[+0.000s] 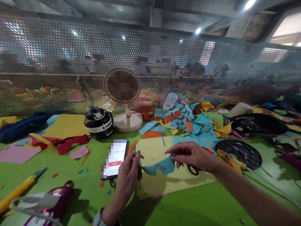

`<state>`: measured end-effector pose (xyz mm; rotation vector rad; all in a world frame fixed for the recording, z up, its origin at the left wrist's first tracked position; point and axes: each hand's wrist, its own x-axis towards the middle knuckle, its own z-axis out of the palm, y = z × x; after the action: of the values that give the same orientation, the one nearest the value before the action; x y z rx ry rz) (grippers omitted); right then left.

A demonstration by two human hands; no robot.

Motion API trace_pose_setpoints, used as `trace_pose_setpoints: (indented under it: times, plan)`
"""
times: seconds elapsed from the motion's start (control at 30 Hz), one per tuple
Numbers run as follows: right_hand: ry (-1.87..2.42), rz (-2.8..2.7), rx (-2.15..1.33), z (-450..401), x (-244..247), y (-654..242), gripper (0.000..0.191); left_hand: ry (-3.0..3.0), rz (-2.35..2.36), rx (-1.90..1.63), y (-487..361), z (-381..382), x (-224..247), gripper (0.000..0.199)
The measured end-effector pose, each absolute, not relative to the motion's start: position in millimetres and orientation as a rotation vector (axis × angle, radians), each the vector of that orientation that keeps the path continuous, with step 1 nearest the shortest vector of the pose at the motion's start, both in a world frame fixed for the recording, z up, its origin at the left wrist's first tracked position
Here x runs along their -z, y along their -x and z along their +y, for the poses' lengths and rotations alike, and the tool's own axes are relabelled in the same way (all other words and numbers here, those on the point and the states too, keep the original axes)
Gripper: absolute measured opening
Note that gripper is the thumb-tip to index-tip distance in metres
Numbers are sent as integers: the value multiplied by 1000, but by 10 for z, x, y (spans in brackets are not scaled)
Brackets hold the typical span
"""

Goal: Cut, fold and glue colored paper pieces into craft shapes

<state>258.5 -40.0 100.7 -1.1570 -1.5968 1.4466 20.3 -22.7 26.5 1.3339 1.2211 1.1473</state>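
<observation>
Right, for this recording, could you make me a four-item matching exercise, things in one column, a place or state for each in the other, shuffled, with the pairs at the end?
Things
1. Phone
2. Blue paper piece
3. Fan
4. Yellow-handled tool

Places and states
A. Upright, just right of the black bottle
B. At the picture's left edge
C. Screen lit, showing 08:20
D. Between the left hand and the right hand

Pairs: 1-C, 2-D, 3-A, 4-B
</observation>
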Motion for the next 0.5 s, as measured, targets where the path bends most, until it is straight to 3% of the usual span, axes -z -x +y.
trace_pose_setpoints:
  times: [0.07, 0.37, 0.5]
  plan:
    - [1232, -1530, -1282, -293, -1128, -2766, 34, -1298, 1197, -1217, -207, -239, -277, 44]
    - [1426, -1211, 206, 696, -1515, -3883, 33, -1293, 1138, -1200, -221, -270, -293, 34]
    - [1561, -1372, 216, 1183, -1392, -4024, 45, -1333, 1145, -1159, -222, -271, -292, 29]
